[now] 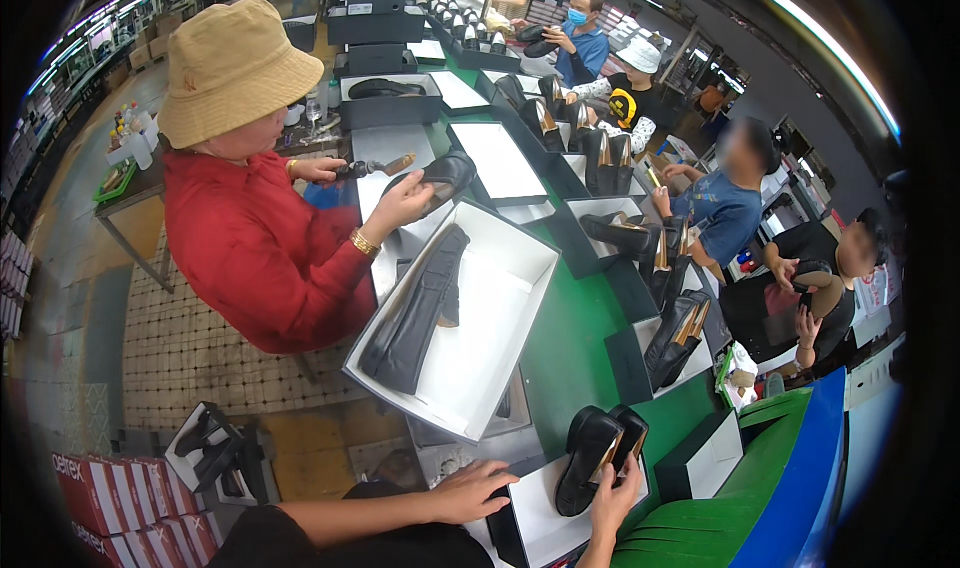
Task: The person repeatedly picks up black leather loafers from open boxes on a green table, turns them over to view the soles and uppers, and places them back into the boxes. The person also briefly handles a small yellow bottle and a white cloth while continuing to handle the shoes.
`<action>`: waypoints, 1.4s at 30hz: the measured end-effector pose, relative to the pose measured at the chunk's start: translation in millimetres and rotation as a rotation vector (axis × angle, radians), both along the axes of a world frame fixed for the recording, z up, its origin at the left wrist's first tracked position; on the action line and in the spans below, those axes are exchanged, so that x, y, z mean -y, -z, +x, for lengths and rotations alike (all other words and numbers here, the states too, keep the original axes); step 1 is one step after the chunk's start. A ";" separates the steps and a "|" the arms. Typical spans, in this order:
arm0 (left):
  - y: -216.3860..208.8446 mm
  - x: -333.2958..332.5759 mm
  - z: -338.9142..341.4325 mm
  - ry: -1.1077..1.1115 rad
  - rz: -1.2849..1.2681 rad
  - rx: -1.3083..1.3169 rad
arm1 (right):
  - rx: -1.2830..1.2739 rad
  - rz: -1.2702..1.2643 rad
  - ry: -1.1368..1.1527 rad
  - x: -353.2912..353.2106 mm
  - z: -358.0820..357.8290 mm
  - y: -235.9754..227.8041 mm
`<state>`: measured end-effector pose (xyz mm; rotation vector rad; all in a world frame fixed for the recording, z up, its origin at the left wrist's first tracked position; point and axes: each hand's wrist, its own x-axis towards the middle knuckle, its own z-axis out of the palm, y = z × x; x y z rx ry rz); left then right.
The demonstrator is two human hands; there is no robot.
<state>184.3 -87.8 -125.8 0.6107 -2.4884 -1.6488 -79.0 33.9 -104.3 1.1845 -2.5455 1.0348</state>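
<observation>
My right hand [612,498] grips a pair of black loafers [588,460], held upright side by side with their tan insides facing right. Below the shoes sits a shoebox [537,503] with dark outer walls and a white inside. Across its left edge lies my left hand [468,492], fingers stretched out and holding nothing that shows. Just beyond stands a larger tilted white box [500,313], with a black shoe [417,313] lying along its left side.
On my left, a person in a red top [265,238] holds a black shoe [440,183] and a tool. A green conveyor belt [565,363] carries several open boxes with black shoes [676,338]. Several workers stand along its right side. Stacked red-and-white boxes [130,493] are at lower left.
</observation>
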 end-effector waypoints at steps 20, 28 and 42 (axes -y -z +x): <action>15.0 -17.8 -0.2 0.027 -0.081 -0.020 | 0.022 0.092 0.149 6.8 -18.4 -4.0; -21.7 -21.4 27.6 -0.008 -0.400 0.162 | -0.348 -0.080 -0.323 -34.2 27.6 -89.3; -53.8 -33.4 -22.8 0.115 1.956 -0.671 | -0.364 -0.023 -0.607 -68.1 118.7 -144.3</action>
